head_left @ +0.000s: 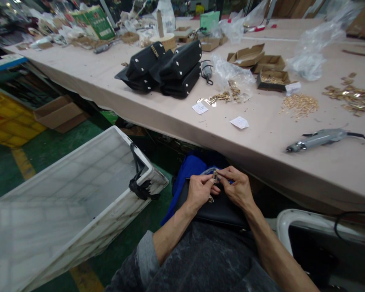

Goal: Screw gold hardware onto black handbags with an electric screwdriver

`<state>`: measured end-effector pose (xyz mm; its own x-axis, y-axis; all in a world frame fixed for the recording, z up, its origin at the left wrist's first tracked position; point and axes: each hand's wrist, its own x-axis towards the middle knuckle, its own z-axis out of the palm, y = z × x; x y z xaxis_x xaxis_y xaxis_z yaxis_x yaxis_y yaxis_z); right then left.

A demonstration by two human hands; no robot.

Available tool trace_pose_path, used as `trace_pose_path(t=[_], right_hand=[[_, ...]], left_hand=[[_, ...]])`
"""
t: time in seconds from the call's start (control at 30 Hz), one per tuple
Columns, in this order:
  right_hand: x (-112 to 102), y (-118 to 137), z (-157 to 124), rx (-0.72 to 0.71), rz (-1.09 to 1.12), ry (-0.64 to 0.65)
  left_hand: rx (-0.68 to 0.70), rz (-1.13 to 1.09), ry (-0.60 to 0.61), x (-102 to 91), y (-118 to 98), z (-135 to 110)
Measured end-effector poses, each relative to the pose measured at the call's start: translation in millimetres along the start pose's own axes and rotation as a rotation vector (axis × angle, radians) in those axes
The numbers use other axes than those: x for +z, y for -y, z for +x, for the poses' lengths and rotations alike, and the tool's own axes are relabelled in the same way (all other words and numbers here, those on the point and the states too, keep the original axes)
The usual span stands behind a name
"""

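A black leather bag (222,212) lies across my lap, over blue cloth (191,167). Above it, my left hand (200,187) and my right hand (235,185) come together with bent fingers. Between their fingertips is a small gold-coloured metal frame-shaped fitting (215,177), pinched from both sides. Just below my left fingers, another small gold metal piece (211,199) shows against the black leather. My fingers partly cover the spot where the fitting meets the bag, so I cannot tell whether it is attached.
On the table (261,138) are black bags (179,61), a grey electric screwdriver (318,140), small gold screws (299,106), gold plates (354,95) and a small cardboard box (272,80). A white plastic crate (63,162) stands at my left, a white-rimmed container (304,217) at my right.
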<state>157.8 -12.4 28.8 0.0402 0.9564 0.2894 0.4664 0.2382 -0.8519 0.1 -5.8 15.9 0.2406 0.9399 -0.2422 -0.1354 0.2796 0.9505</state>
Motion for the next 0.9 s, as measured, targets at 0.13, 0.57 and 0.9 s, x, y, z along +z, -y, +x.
trace_pose_path(t=[0.13,0.57,0.9], right_hand=[[-0.5,0.9,0.0,0.015,0.008,0.014],[11.7,10.6,-1.2,0.046,-0.159,-0.073],[13.5,9.5,1.9,0.1,-0.121,-0.073]], left_hand=[[-0.006,-0.031,-0.029,1.8,1.0,1.6],[0.044,0.015,-0.045,9.1,1.2,-1.8],[0.026,-0.002,-0.041,10.0,-3.3,-1.3]])
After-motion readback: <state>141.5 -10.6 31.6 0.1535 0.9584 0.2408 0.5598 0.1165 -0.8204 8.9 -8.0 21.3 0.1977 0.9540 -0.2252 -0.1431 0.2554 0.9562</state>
